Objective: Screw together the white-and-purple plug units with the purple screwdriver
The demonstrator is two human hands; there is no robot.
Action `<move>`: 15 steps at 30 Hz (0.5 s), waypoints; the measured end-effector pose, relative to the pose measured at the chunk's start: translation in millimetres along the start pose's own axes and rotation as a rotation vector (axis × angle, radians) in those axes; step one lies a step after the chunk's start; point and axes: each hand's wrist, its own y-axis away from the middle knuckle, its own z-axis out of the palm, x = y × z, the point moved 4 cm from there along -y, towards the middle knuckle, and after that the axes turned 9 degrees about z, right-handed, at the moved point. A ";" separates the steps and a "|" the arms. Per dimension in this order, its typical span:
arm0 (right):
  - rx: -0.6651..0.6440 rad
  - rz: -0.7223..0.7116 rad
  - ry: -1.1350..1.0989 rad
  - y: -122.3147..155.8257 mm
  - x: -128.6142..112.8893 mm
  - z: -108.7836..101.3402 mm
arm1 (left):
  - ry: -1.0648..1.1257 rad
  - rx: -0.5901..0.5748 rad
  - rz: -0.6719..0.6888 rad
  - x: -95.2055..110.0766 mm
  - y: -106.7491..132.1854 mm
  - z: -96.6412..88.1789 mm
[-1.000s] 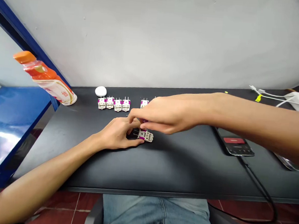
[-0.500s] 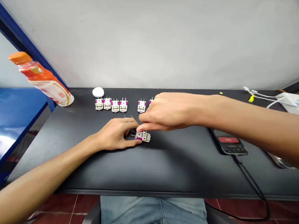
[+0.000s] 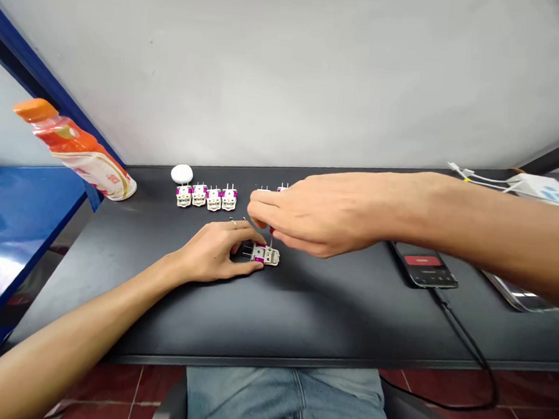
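Observation:
My left hand rests on the table with thumb and fingers closed around the sides of a white and purple electrical plug core. Its two metal pins point left, under the palm. Above it, my right hand grips a small screwdriver; a bit of red handle and the thin shaft show below the fingers. The shaft stands roughly upright over the plug core's right part, and its tip seems to touch there. Most of the handle is hidden in my fist.
Several similar plug cores stand in a row at the back, others partly behind my right hand. A white rounded object lies near them. An orange-capped bottle stands left. A phone with a black cable lies right, near white cables.
My right hand has turned at the wrist and risen slightly, so the screwdriver shaft now shows. The left hand keeps the plug core in the same place.

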 end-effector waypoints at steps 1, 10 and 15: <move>-0.003 0.008 -0.036 1.8 1.3 1.0 | 0.007 0.002 -0.004 0.1 0.1 0.1; 0.088 0.132 0.136 -2.6 8.4 8.7 | -0.009 -0.007 -0.019 2.6 -2.3 -1.0; 0.151 -0.037 -0.072 9.4 7.4 10.4 | 0.012 -0.025 -0.054 2.1 -1.9 -0.6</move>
